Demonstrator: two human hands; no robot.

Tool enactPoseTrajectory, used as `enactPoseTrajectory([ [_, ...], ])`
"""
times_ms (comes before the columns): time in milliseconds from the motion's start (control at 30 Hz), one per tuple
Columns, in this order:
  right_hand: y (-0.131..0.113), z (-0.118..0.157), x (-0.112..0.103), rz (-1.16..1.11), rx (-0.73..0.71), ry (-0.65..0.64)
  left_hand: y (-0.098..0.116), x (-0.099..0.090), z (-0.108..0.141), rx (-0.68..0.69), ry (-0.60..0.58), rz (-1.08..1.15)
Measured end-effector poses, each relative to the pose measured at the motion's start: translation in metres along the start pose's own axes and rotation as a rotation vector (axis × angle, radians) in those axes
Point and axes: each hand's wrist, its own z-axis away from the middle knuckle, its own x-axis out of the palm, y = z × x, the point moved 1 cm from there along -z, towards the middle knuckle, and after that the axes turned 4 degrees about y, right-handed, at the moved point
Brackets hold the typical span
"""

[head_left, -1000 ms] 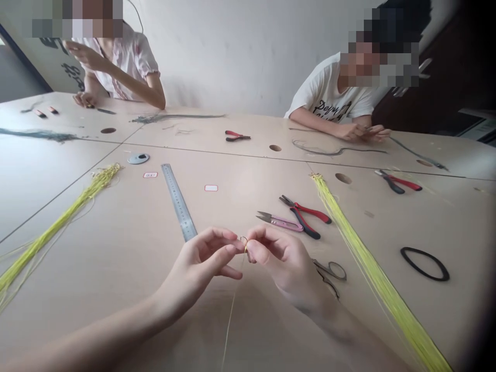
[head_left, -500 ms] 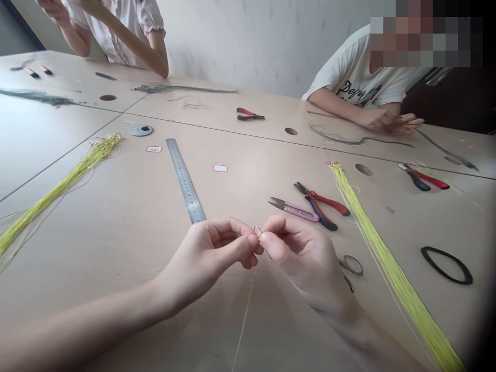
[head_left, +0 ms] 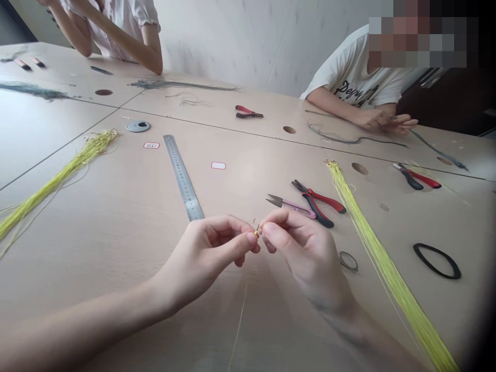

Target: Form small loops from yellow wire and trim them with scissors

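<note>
Head view, right at the fingertips: left hand (head_left: 201,256) and right hand (head_left: 306,253) clenched in a tight pinch, both closing on a small gold wire ring (head_left: 256,225), its loop poking up just above the grip, a thin pale thread (head_left: 239,325) dropping below. Just beyond, on the beige table (head_left: 96,258), pink-handled steel snips (head_left: 290,206) beside red-and-black pliers (head_left: 318,204); farther left, a long steel ruler (head_left: 182,178); to the right, a long bundle of yellow cords (head_left: 387,268) and a black rubber loop (head_left: 436,261). Across the table, a co-worker's hands (head_left: 383,122), apart from all this.
</note>
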Motion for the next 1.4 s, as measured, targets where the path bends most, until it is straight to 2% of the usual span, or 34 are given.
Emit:
enactPoseTrajectory([
  [100,-0.001,0.0,-0.001,0.003,-0.041,0.034,-0.001,-0.001,-0.001,0.003,-0.006,-0.001],
  [267,-0.002,0.004,0.0,0.083,-0.073,-0.021,-0.003,-0.001,0.0,0.003,-0.002,0.007],
  [500,-0.002,0.006,0.001,0.174,-0.139,-0.013,-0.004,-0.002,0.002,-0.014,0.0,0.032],
  [600,-0.002,0.007,0.002,0.285,-0.27,0.004,-0.004,-0.001,0.001,-0.008,0.003,0.035],
  [767,-0.001,0.007,0.002,0.585,-0.607,0.029,-0.006,-0.001,0.0,0.009,0.012,0.025],
  [1000,0.0,0.005,-0.003,0.848,-0.916,0.032,-0.006,0.0,0.001,0.015,-0.01,0.008],
  [1233,-0.003,0.003,-0.008,0.861,-1.011,0.131,-0.006,-0.002,0.002,0.025,0.011,0.005],
  [1400,-0.002,0.004,-0.009,0.887,-1.025,0.12,-0.008,-0.003,0.001,0.018,-0.013,0.036],
])
